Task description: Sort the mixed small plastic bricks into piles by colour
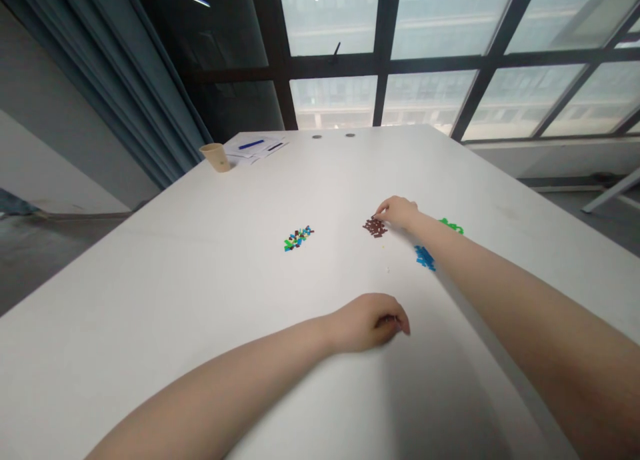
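My right hand (pixel 399 212) reaches to the far right edge of a pile of small brown pieces (pixel 375 228). Its thumb and fingers are pinched together, with a small brown piece at their tips. Nearer to me, my left hand (pixel 367 321) is curled over the white table, thumb and fingers drawn together; what they hold, if anything, is hidden. Small blue pieces (pixel 425 257) lie beside my right forearm, and green pieces (pixel 451 226) lie just beyond it, partly covered. A mixed heap of green, blue, brown and yellow pieces (pixel 299 238) is left of the brown pile.
A few tiny light bits (pixel 388 269) lie between my hands. At the table's (pixel 200 267) far left stand a beige paper cup (pixel 217 158) and papers (pixel 260 151) with a blue pen (pixel 251 144) on them. Large windows rise behind the table.
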A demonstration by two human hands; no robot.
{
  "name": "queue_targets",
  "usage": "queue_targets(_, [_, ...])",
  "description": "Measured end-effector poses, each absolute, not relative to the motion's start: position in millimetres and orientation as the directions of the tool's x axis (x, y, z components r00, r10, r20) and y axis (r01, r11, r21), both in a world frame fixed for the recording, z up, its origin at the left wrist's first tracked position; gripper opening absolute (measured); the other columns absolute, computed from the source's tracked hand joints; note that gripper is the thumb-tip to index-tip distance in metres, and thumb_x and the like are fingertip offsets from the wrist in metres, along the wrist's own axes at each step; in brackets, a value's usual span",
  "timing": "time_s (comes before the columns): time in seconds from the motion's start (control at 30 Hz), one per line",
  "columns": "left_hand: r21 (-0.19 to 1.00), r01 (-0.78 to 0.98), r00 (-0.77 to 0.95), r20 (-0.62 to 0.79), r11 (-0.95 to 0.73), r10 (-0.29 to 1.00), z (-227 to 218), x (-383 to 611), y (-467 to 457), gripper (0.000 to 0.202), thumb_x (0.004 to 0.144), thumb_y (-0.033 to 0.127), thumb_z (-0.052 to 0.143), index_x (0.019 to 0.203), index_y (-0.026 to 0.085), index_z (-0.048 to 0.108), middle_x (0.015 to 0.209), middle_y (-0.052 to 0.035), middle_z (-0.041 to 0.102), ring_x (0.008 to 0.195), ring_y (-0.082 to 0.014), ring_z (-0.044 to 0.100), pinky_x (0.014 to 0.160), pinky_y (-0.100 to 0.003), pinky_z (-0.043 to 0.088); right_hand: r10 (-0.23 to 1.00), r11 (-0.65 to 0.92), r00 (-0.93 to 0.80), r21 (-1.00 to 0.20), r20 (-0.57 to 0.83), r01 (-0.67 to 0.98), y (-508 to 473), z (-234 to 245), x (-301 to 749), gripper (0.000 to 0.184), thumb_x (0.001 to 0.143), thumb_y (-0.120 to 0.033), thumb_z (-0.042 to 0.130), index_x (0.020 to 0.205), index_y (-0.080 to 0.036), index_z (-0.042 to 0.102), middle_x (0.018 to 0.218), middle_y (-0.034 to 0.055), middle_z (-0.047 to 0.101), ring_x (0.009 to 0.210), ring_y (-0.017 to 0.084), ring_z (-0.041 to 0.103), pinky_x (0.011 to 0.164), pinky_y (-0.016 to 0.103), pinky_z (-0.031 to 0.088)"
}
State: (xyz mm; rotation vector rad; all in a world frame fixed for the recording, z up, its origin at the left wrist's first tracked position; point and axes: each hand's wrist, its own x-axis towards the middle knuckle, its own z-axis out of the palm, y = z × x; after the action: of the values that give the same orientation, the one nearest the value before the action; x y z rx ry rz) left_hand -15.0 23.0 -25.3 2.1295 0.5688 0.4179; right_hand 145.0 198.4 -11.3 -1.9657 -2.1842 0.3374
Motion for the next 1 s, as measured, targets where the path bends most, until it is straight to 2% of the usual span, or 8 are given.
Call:
queue_targets(0.27, [0.841, 0.27, 0.813, 0.062, -0.469, 0.579, -23, -13, 19, 0.027, 0.074, 0.005, 0.041, 0.085, 0.015, 0.063, 0.081, -0.0044, 0.066, 0.071, -0.0114, 0.056, 0.065, -0.019, 0.043, 0.996, 0.082, -0.086, -0.261, -0.003, 0.962, 192, 3, 146, 0.019, 0.071, -0.03, 0.054, 0.079, -0.024, 0.07, 0.089, 0.0042, 0.067, 0.08, 0.02, 0.055, 0.075, 0.035, 0.031])
queue_targets(0.37, [0.805, 0.353, 0.732, 0.08, -0.477, 0.676, -18, -20, 29, 0.027, 0.074, 0.007, 0.04, 0.089, 0.015, 0.062, 0.083, -0.0042, 0.065, 0.07, -0.0115, 0.055, 0.064, -0.02, 0.043, 0.989, 0.144, -0.132, -0.253, 0.067, 0.957, 168, 16, 147, 0.024, 0.076, -0.03, 0.047, 0.084, -0.022, 0.068, 0.088, 0.0051, 0.066, 0.079, 0.018, 0.054, 0.069, 0.03, 0.032])
queue_targets(0.43, [0.711, 0.503, 0.591, 0.132, -0.491, 0.796, -15, -34, 47, 0.026, 0.075, 0.01, 0.04, 0.09, 0.015, 0.061, 0.086, -0.005, 0.064, 0.074, -0.0136, 0.055, 0.068, -0.023, 0.043, 0.975, 0.219, -0.203, -0.262, 0.086, 0.94, 139, 21, 148, 0.025, 0.078, -0.033, 0.044, 0.08, -0.021, 0.066, 0.078, 0.0039, 0.065, 0.07, 0.016, 0.053, 0.062, 0.026, 0.031])
queue_targets(0.5, [0.573, 0.687, 0.411, 0.202, -0.447, 0.889, -12, -56, 70, 0.026, 0.076, 0.012, 0.041, 0.094, 0.014, 0.061, 0.091, -0.0072, 0.062, 0.081, -0.0169, 0.054, 0.075, -0.028, 0.042, 0.959, 0.284, -0.274, -0.275, 0.077, 0.919, 102, 19, 149, 0.027, 0.078, -0.035, 0.043, 0.066, -0.02, 0.062, 0.064, 0.0019, 0.061, 0.058, 0.013, 0.049, 0.054, 0.025, 0.028])
queue_targets(0.57, [0.394, 0.852, 0.262, 0.251, -0.345, 0.932, -12, -81, 94, 0.028, 0.077, 0.014, 0.041, 0.094, 0.015, 0.063, 0.094, -0.009, 0.061, 0.086, -0.0206, 0.053, 0.078, -0.032, 0.04, 0.916, 0.397, -0.397, -0.251, 0.053, 0.883, 61, 11, 152, 0.032, 0.08, -0.034, 0.042, 0.054, -0.018, 0.052, 0.054, 0.0006, 0.054, 0.051, 0.011, 0.042, 0.05, 0.025, 0.024])
queue_targets(0.63, [0.268, 0.944, 0.116, 0.274, -0.192, 0.955, -15, -104, 111, 0.029, 0.08, 0.018, 0.04, 0.095, 0.018, 0.064, 0.096, -0.0105, 0.059, 0.089, -0.0238, 0.052, 0.074, -0.034, 0.039, 0.894, 0.442, -0.446, -0.232, 0.039, 0.866, 25, -1, 154, 0.031, 0.079, -0.032, 0.043, 0.052, -0.018, 0.047, 0.054, 0.0002, 0.051, 0.051, 0.011, 0.039, 0.05, 0.024, 0.022])
queue_targets(0.8, [0.154, 0.974, 0.115, 0.293, -0.166, 0.949, -25, -120, 122, 0.029, 0.082, 0.028, 0.042, 0.1, 0.025, 0.064, 0.103, -0.0097, 0.057, 0.097, -0.0275, 0.046, 0.073, -0.038, 0.035, 0.85, 0.517, -0.525, -0.248, 0.036, 0.82, -16, -23, 155, 0.03, 0.081, -0.026, 0.041, 0.053, -0.018, 0.043, 0.054, -0.0004, 0.049, 0.052, 0.01, 0.038, 0.052, 0.025, 0.02])
queue_targets(1.0, [0.063, 0.987, 0.121, 0.301, -0.147, 0.946, -28, -104, 118, 0.027, 0.082, 0.025, 0.041, 0.092, 0.023, 0.066, 0.1, -0.0099, 0.058, 0.096, -0.027, 0.045, 0.075, -0.04, 0.03, 0.859, 0.509, -0.506, -0.241, 0.081, 0.826, -11, -27, 150, 0.031, 0.081, -0.026, 0.042, 0.052, -0.017, 0.044, 0.052, -0.001, 0.049, 0.049, 0.009, 0.036, 0.051, 0.027, 0.017])
